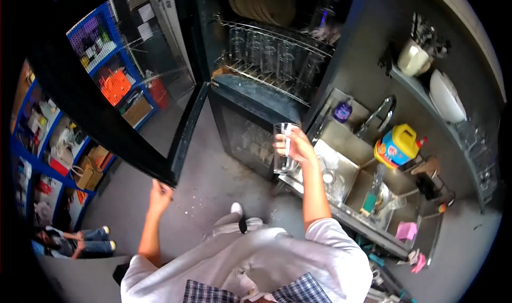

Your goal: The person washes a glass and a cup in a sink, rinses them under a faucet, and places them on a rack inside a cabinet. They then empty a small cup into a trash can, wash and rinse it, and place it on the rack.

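Note:
My right hand point(300, 144) is wrapped round a tall clear drinking glass point(279, 163), held in front of the cabinet and beside the sink's left end. Low on the left, my left hand point(159, 198) grips the lower corner of a dark-framed glass cabinet door point(180, 152), which stands swung open. Inside the cabinet, several clear glasses point(268, 52) line a wire rack point(266, 80). Stacked round plates point(261, 3) sit on the level above them.
A steel double sink point(341, 188) on the right holds a green sponge point(368, 202) and dishes. Around it are a faucet point(392, 106), a yellow detergent jug point(397, 147) and a purple bottle point(342, 111). A wall shelf point(421, 92) carries a white bowl point(447, 96). A seated person point(80, 242) is at lower left.

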Demonstrator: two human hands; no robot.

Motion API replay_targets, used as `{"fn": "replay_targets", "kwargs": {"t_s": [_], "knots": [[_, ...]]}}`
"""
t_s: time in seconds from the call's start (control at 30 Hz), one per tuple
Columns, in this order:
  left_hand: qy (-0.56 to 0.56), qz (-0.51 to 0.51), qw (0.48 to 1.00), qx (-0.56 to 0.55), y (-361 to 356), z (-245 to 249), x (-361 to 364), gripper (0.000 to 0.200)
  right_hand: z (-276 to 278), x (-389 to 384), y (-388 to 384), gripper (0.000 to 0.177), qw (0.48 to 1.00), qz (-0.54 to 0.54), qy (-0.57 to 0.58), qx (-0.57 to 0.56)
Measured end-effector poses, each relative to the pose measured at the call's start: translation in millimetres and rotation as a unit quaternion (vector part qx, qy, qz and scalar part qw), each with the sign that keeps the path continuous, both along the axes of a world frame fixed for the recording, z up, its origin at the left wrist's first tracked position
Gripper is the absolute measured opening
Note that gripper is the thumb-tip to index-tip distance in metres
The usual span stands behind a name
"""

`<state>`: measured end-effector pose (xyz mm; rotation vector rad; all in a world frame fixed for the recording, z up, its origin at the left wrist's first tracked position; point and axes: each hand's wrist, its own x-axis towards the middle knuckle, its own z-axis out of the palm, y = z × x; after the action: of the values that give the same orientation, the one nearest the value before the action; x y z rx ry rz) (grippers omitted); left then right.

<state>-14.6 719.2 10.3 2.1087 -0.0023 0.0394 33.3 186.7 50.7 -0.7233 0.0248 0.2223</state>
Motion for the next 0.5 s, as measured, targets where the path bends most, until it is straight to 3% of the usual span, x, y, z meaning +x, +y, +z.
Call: {"fn": "replay_targets", "kwargs": {"t_s": [0.13,0.23,0.27,0.3,0.33,0.37,0.4,0.43,0.47,0.5], "knots": [[0.022,0.139,0.99,-0.013,21,8,22,0.067,32,65,53,0.028,0.999,0.001,0.03,-0.021],[0.082,0.21,0.92,0.321,30,1,35,0.073,50,110,84,0.026,0.996,-0.061,0.051,-0.048],[0.226,0.173,0.872,0.399,-5,51,26,0.068,53,122,92,0.028,0.996,-0.058,0.049,-0.041],[0.271,0.03,0.839,0.471,0,29,34,0.057,65,137,99,0.031,0.997,-0.05,0.051,-0.033],[0.257,-0.069,0.863,0.43,-22,38,41,0.055,76,146,108,0.033,0.997,-0.046,0.059,-0.021],[0.162,-0.114,0.913,0.357,-47,38,54,0.065,77,153,115,0.036,0.996,-0.044,0.074,-0.01],[0.189,-0.158,0.957,0.153,-84,91,71,0.057,70,174,118,0.059,0.997,-0.014,0.077,0.023],[-0.057,-0.164,0.982,0.074,-117,117,91,0.075,86,182,138,0.069,0.993,-0.035,0.108,0.043],[-0.216,-0.21,0.953,-0.002,-141,144,126,0.088,98,193,151,0.072,0.989,-0.035,0.122,0.078],[-0.247,-0.201,0.947,-0.034,-161,157,163,0.095,105,207,160,0.075,0.984,-0.037,0.133,0.115]]}}
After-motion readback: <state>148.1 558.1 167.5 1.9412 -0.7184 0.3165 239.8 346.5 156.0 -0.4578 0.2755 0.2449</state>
